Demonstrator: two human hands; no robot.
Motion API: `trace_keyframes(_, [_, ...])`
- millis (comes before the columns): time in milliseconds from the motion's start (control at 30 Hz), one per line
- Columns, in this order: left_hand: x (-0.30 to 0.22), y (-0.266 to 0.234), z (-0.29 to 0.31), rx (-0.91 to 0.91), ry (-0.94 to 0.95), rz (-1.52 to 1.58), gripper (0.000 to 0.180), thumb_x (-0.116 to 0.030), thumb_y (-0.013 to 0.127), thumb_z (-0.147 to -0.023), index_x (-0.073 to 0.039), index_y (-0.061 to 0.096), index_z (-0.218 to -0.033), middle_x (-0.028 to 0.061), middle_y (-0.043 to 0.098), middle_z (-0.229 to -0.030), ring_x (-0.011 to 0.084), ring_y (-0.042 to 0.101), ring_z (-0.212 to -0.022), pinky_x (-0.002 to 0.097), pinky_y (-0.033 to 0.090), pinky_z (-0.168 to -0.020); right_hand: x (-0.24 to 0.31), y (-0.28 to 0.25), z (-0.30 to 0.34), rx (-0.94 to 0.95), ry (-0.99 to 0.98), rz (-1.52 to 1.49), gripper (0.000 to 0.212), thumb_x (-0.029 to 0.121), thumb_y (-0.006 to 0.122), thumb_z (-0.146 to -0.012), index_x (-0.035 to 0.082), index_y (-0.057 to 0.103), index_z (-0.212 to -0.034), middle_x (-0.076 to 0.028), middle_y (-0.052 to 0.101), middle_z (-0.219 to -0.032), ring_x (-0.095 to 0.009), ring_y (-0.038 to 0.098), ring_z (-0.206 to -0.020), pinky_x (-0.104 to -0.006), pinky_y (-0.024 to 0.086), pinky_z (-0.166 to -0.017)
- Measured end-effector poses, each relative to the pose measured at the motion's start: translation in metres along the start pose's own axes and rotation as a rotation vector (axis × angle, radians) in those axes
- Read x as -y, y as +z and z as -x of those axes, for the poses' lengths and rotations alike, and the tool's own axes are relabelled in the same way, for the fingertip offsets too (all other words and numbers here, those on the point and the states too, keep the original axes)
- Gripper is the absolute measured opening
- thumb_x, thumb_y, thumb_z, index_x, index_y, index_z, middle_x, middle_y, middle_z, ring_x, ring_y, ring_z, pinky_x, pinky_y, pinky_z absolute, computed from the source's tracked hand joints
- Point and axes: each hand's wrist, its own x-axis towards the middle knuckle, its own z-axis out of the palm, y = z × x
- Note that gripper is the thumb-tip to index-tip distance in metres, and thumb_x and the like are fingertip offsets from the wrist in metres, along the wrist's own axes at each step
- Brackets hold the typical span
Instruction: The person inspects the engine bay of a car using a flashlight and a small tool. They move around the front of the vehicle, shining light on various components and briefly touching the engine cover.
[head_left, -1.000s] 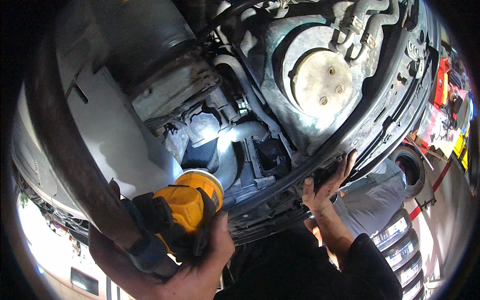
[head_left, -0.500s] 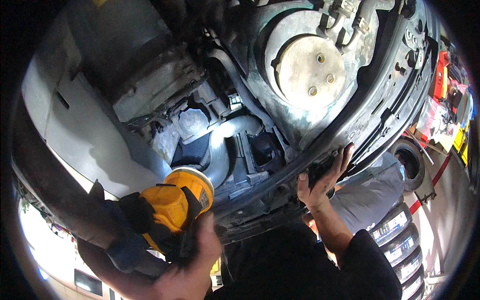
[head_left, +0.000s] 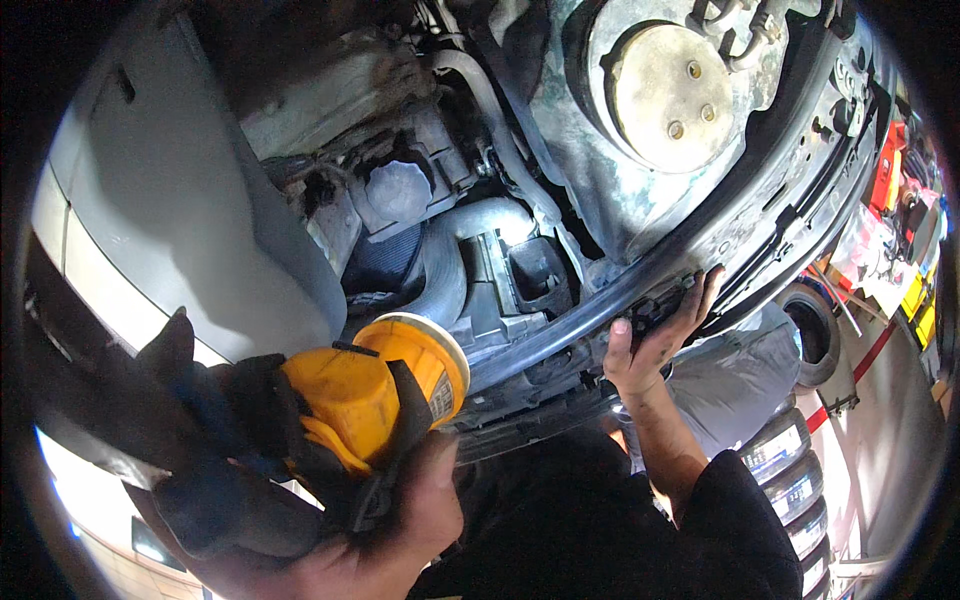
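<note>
At the lower left my left hand (head_left: 420,500) is closed around a yellow-and-black work light (head_left: 390,385), its head turned up into the underside of a car. A bright spot from it falls on a grey curved hose (head_left: 450,250). My right hand (head_left: 655,345) rests against the dark lower edge of the car's bumper (head_left: 560,350), fingers stretched along it and thumb apart. Dark smudges mark this hand. Above the hose sits a grey rounded cap-like part (head_left: 398,192). A pale round plate (head_left: 672,97) with several holes lies toward the upper right.
A smooth grey panel (head_left: 200,210) spans the left side. Beyond the bumper, a person's grey clothing (head_left: 735,385) shows beside stacked tyres (head_left: 785,450) and another tyre (head_left: 812,325). Red and yellow containers and plastic bags stand at the far right.
The work light in my left hand has moved right, and its bright spot has shifted right along the hose. My right hand stays at the bumper edge while the whole view has shifted slightly.
</note>
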Motion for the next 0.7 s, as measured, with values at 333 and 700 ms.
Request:
trace_keyframes(333, [-0.012, -0.025, 0.006, 0.116, -0.139, -0.045, 0.092, -0.015, 0.082, -0.075, 0.006, 0.036, -0.151, 0.0187, 0.056, -0.128, 0.0288, 0.061, -0.112, 0.0368, 0.05, -0.099, -0.001, 0.008, 0.002, -0.071, -0.024, -0.082, 0.099, 0.055, 0.06, -0.094, -0.018, 0.023, -0.151, -0.045, 0.018, -0.158, -0.055, 0.027, -0.147, -0.0581, 0.02, -0.122])
trace_keyframes(700, [0.02, -0.035, 0.041, -0.092, -0.005, -0.047, 0.083, -0.025, 0.091, -0.067, 0.004, 0.057, -0.137, 0.015, 0.065, -0.116, 0.0234, 0.067, -0.099, 0.0332, 0.054, -0.087, 0.003, 0.004, 0.0, -0.045, -0.041, -0.086, 0.093, 0.043, 0.062, -0.096, -0.018, 0.021, -0.154, -0.043, 0.017, -0.161, -0.053, 0.017, -0.153, -0.0558, 0.013, -0.124])
